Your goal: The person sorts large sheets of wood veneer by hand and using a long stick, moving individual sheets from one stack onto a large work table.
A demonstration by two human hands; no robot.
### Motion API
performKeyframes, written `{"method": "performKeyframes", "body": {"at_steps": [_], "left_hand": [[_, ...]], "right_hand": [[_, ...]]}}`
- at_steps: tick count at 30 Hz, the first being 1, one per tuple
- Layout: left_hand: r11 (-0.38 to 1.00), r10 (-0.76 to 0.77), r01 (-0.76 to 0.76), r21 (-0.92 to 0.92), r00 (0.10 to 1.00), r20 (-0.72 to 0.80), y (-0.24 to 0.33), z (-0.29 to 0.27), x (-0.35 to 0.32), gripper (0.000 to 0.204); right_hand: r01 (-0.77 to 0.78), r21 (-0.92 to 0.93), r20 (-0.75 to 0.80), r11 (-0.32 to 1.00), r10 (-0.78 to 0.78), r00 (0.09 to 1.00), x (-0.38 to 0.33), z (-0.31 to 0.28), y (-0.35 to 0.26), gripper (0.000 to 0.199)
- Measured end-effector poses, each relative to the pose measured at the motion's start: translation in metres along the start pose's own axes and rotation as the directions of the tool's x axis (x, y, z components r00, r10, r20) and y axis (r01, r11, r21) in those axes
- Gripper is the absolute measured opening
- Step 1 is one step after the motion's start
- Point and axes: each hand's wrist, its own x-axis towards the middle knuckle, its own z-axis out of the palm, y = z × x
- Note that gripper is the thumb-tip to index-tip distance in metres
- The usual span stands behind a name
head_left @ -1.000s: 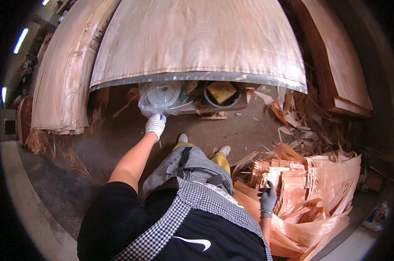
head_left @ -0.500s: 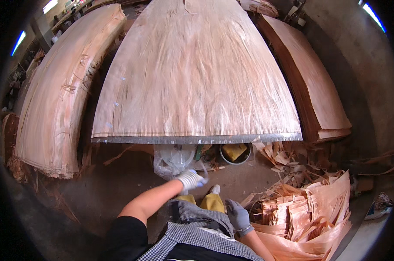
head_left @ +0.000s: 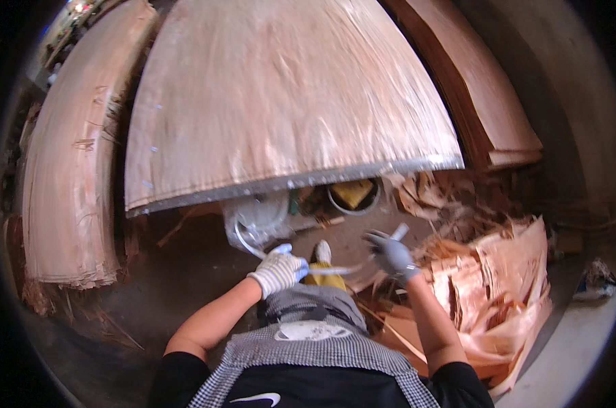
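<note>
My left hand (head_left: 280, 268), in a striped white glove with blue fingers, is closed around a thin white strip (head_left: 335, 270). One length of the strip curves up to the left; another runs right toward my other hand. My right hand (head_left: 391, 256), in a grey glove, is raised beside the heap of torn veneer. A short pale flat end pokes out above its fingers, seemingly part of the same strip; blur hides the exact grip. In front of me, a broad stack of wood veneer sheets (head_left: 280, 102) lies above a dark, pale-flecked front edge (head_left: 287, 182).
Veneer stacks stand at left (head_left: 70, 170) and right (head_left: 484, 81). Under the front edge are a plastic-wrapped white tub (head_left: 260, 214) and a round bucket (head_left: 355, 207) with a yellow block. Torn veneer (head_left: 484, 272) is heaped by my right arm; scraps litter the floor.
My right hand has risen from beside my hip to in front of the veneer heap. My left hand has moved slightly left and down. The view has tilted and shifted.
</note>
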Motion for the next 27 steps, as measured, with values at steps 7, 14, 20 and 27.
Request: {"method": "performKeyframes", "body": {"at_steps": [7, 14, 20, 27], "left_hand": [[0.999, -0.034, 0.036, 0.018, 0.994, -0.102, 0.024, -0.003, 0.042, 0.018], [0.938, -0.301, 0.318, 0.137, 0.944, -0.132, -0.001, 0.040, 0.097, 0.045], [0.608, -0.270, 0.234, -0.759, 0.960, 0.079, -0.007, 0.070, 0.178, 0.027], [0.809, -0.266, 0.483, 0.335, 0.809, -0.524, -0.018, 0.032, 0.225, 0.041]], "right_hand": [[0.187, -0.010, 0.310, 0.982, -0.175, 0.935, 0.013, 0.034, -0.059, 0.024], [-0.338, 0.660, 0.046, 0.671, 0.412, 0.910, 0.066, 0.023, 0.024, 0.013], [-0.209, 0.879, 0.087, 0.428, 0.287, 0.954, 0.114, 0.006, 0.058, 0.015], [-0.256, 0.182, -0.247, 0.949, 0.296, 0.923, 0.201, -0.013, 0.127, 0.020]]}}
